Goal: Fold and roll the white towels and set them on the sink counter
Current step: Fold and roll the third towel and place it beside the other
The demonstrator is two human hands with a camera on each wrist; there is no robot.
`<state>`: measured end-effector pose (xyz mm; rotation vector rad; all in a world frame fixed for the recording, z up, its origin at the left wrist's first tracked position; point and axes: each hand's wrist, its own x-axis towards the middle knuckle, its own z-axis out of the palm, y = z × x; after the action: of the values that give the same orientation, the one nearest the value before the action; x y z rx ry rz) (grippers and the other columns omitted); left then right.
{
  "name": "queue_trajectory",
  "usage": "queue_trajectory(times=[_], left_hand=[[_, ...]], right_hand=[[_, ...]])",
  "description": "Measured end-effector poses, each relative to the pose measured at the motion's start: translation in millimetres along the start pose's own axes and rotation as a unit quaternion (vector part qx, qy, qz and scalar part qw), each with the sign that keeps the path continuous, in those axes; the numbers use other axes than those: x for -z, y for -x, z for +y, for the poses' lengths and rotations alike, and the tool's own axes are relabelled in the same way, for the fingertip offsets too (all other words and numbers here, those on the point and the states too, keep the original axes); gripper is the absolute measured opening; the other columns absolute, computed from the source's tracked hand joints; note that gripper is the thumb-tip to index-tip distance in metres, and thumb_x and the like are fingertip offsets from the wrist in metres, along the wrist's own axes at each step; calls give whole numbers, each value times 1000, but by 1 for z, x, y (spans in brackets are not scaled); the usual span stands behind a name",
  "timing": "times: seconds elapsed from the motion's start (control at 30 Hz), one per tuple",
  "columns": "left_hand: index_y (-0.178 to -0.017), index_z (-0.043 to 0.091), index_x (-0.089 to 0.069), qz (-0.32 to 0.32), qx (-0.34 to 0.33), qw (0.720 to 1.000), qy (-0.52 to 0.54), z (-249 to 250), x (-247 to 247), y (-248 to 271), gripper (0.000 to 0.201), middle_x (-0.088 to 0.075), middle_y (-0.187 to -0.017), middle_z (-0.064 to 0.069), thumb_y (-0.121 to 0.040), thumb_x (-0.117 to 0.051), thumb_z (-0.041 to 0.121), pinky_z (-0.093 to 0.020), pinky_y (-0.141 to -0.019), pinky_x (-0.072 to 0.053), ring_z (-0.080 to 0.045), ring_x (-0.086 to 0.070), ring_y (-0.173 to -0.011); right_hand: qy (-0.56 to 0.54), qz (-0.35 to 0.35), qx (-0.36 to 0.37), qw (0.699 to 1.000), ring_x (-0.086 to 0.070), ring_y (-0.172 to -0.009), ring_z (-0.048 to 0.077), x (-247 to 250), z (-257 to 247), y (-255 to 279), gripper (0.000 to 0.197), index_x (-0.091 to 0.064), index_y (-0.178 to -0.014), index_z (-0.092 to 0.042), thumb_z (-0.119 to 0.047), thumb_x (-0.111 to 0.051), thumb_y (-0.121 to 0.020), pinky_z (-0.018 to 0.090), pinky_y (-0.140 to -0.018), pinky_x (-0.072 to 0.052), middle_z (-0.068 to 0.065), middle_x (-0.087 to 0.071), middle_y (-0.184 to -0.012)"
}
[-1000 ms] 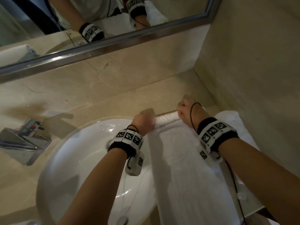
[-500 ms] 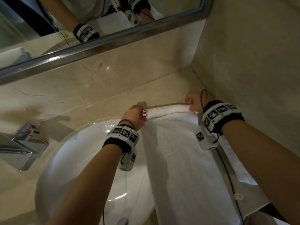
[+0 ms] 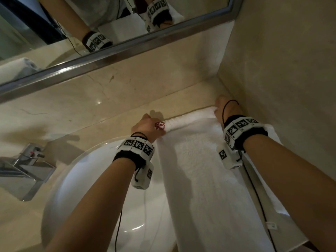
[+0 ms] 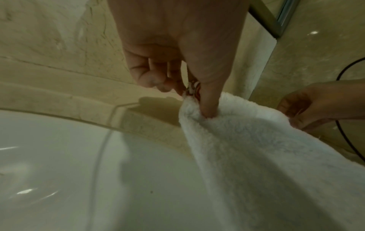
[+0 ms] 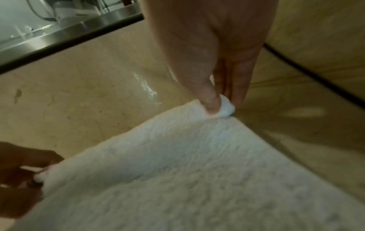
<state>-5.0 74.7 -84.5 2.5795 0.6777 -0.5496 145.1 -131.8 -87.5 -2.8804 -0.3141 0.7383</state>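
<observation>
Bathroom, hotel-like. Round white basin (image 3: 76, 179) sunk in beige marble counter (image 3: 109, 113); chrome lever faucet (image 3: 23, 166) at left; steel-framed wall mirror (image 3: 116, 53) above backsplash; marble side wall (image 3: 281, 70); white terry towel (image 3: 209, 179) spread on counter.

Both forearms are reaching forward, each wrist wearing a black band with square markers. The left hand (image 3: 148, 129) is pinching the towel's (image 3: 200, 171) far left corner between thumb and curled fingers, while the right hand (image 3: 224, 110) is pinching the far right corner, thumb pressing against straight fingers
</observation>
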Motion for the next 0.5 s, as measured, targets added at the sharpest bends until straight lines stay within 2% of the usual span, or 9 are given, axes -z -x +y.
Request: queue_trajectory(times=[0.07, 0.2, 0.33, 0.5], left_hand=[[-111, 33, -61, -7, 12, 1000, 18, 0, 1, -1, 33, -47, -110, -3, -81, -62, 45, -33, -87, -43, -23, -52, -101], [-93, 27, -65, 1, 0, 999, 49, 3, -3, 1, 16, -59, -91, 0, -82, -62, 38, -28, -70, -40, -22, -57, -87], [-90, 27, -64, 6, -6, 999, 52, 2, -4, 4, 12, -59, -84, 3, -83, -61, 36, -27, -67, -39, -21, -57, -83], [-89, 26, -63, -4, -11, 1000, 19, 2, -1, 4, 12, -62, -90, 1, -84, -58, 36, -29, -70, -41, -22, -60, -89]], right_hand=[[-5, -16, -36, 999, -48, -122, 35, -1, -3, 1, 45, -44, -133, 2, -21, -49, -94, 38, -103, -41, 20, -49, -134], [-34, -64, -82, 994, -38, -131, 32, -9, -3, 5, 54, -34, -141, 0, -31, -42, -98, 37, -111, -31, 16, -39, -145], [-70, -47, -112, 990, -45, -125, 31, -4, -5, 0, 51, -41, -132, 4, -32, -47, -96, 35, -105, -37, 18, -47, -137], [-125, -33, -114, 985, -48, -122, 32, -4, -1, -3, 50, -44, -133, 2, -25, -55, -92, 37, -107, -38, 18, -49, -135]])
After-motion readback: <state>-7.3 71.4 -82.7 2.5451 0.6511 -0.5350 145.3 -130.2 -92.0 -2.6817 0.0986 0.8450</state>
